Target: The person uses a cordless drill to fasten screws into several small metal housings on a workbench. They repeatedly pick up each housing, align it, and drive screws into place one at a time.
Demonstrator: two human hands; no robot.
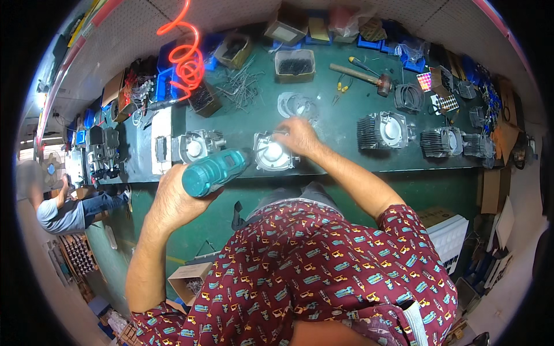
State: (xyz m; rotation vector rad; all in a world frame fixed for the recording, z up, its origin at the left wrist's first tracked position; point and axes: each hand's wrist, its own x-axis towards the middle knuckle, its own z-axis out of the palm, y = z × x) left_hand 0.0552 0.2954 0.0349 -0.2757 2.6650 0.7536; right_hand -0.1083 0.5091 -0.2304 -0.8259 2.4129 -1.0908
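Note:
A teal power drill (214, 172) is in my left hand (180, 199), its fingers wrapped around the handle and hidden behind the tool body. The dark nose points right, at a silver metal engine cylinder (271, 154) with a round pale centre, near the front edge of the bench. My right hand (299, 137) is closed at that cylinder's upper right rim, fingertips curled down onto it. Whether a small part is also between these fingertips cannot be seen. Just beyond this hand lie flat grey gaskets (297, 105). A similar cylinder (196, 146) sits left, behind the drill.
More finned cylinders (385, 131) stand along the right of the green bench (334, 158). Behind are a mallet (363, 79), a screwdriver (362, 65), a bin of dark small parts (294, 64) and loose wires (241, 86). An orange coiled hose (187, 63) hangs left. Another person (63, 207) sits far left.

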